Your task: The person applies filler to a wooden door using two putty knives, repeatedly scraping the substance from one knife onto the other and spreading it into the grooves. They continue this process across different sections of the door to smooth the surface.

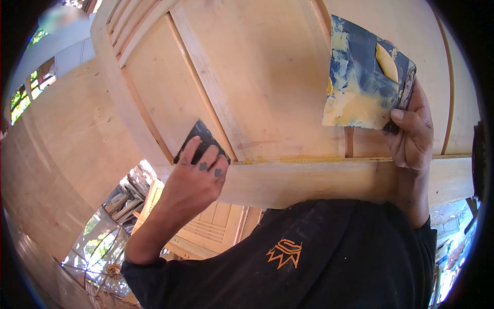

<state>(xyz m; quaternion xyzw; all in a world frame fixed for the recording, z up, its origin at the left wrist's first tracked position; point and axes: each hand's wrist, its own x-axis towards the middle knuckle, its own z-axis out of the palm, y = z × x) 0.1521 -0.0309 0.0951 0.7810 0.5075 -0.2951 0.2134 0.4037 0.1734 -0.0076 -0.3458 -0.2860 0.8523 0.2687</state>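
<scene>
My left hand (198, 175) is closed around a small dark flat spreader (203, 136), its fingers laid over the blade and its thumb hidden. The spreader is against or just over a narrow recessed panel of a pale wooden door (257, 92), beside a raised strip. My right hand (414, 123) grips a dark putty board (360, 77) at its lower right corner, thumb in front. Cream and yellowish putty (355, 105) is smeared across the board, and a thicker yellow lump (387, 62) sits near its upper right edge.
A lower rail (319, 177) of the door runs close in front of my black shirt (334, 252). Slats (136, 26) fill the door's upper left. A large plywood sheet (67, 165) stands at the left. Another slatted wooden door (211, 229) lies below, near scrap wood (123, 203).
</scene>
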